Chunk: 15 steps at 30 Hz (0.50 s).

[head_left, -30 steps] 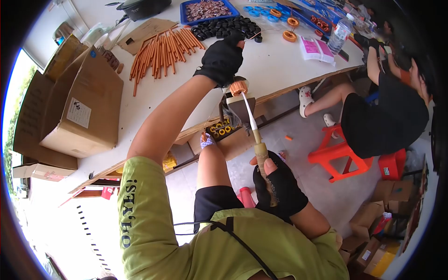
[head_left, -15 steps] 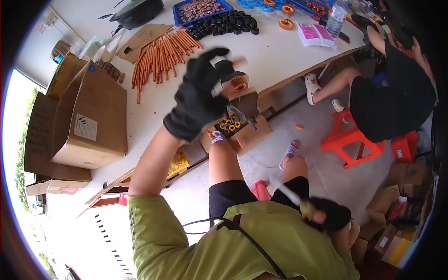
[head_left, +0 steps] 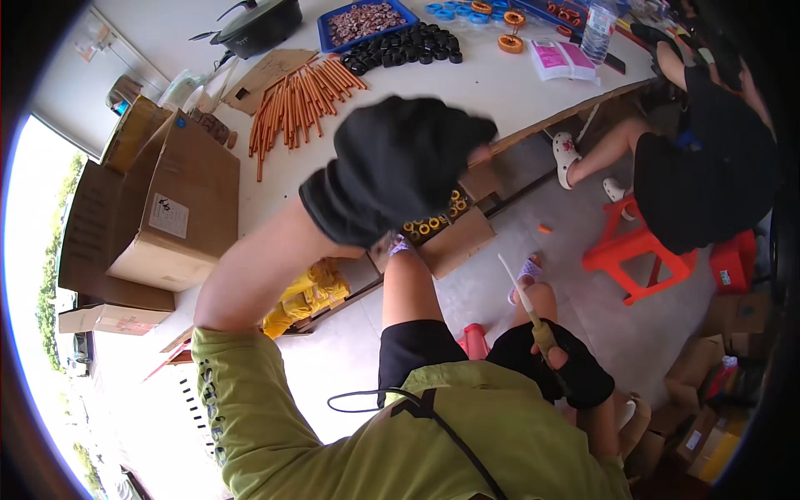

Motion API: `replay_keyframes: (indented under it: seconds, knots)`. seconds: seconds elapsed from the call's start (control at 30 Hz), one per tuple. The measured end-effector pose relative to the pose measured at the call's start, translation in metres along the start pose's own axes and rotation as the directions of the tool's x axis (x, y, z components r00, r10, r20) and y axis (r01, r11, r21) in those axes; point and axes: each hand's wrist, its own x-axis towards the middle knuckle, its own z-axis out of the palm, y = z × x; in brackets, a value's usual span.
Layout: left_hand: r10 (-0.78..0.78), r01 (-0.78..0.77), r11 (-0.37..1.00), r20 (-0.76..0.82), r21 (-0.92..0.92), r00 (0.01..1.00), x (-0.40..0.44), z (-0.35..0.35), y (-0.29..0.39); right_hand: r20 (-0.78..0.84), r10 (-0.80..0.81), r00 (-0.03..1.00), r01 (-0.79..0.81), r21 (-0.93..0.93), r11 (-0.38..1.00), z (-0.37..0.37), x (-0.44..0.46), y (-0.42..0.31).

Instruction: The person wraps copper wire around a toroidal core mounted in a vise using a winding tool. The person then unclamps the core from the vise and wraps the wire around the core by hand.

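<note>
My left hand (head_left: 408,167), in a black glove with bare fingertips, is raised over the table's front edge. Its back faces me and hides most of the fingers and whatever is beneath it. Just below it, several yellow rings (head_left: 429,225) sit in an open cardboard box (head_left: 460,246). Down by my right thigh, my right hand (head_left: 579,367), also black-gloved, is closed round the yellowish handle of a slim tool (head_left: 542,335). The tool's long pale shaft points up and away from me; its exact kind is unclear.
On the white table (head_left: 292,187) lie copper-coloured rods (head_left: 300,104), black rings (head_left: 404,46), a blue tray (head_left: 367,25) and a water bottle (head_left: 597,33). A large carton (head_left: 179,200) stands left. Another person (head_left: 700,158) sits on a red stool (head_left: 642,254) at right.
My left hand has moved right and now covers the copper-wound ring and metal fixture visible before. My right hand has shifted slightly left and up, its tool now more upright and less blurred.
</note>
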Motion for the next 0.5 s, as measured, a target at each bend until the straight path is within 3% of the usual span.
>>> replay_keyframes:
  seconds: [0.03, 0.1, 0.23, 0.27, 0.33, 0.43, 0.47, 0.5]
  knots:
    - [-0.16, 0.144, 0.98, -0.116, -0.135, 0.98, 0.007, 0.008, -0.02, -0.057, -0.069, 0.996, 0.063, -0.11, 0.992, 0.005, 0.01, 0.009]
    - [-0.434, 0.395, 0.883, -0.118, -0.251, 0.893, 0.017, 0.018, -0.054, -0.123, -0.253, 0.96, 0.204, -0.314, 0.927, 0.016, 0.034, 0.022]
    - [-0.521, 0.487, 0.852, -0.219, -0.192, 0.825, 0.003, 0.059, -0.1, 0.007, -0.614, 0.789, 0.47, -0.65, 0.597, 0.034, 0.075, -0.003]
    - [-0.558, 0.53, 0.829, -0.204, -0.181, 0.804, -0.002, 0.063, -0.104, -0.007, -0.613, 0.79, 0.496, -0.581, 0.645, 0.038, 0.082, -0.009]
    - [-0.624, 0.602, 0.782, -0.197, -0.163, 0.757, -0.012, 0.074, -0.111, -0.132, -0.328, 0.936, 0.312, -0.125, 0.942, 0.055, 0.078, -0.06]
    - [-0.704, 0.692, 0.71, -0.18, -0.133, 0.687, -0.025, 0.09, -0.115, -0.08, -0.347, 0.934, 0.35, 0.018, 0.937, 0.066, 0.086, -0.073]
    - [-0.726, 0.718, 0.687, -0.152, -0.112, 0.671, -0.029, 0.093, -0.115, 0.148, -0.106, 0.983, 0.066, 0.249, 0.966, 0.063, 0.089, -0.073]
    - [-0.746, 0.742, 0.665, -0.122, -0.088, 0.654, -0.03, 0.093, -0.113, 0.139, -0.142, 0.98, 0.099, 0.277, 0.956, 0.067, 0.092, -0.072]
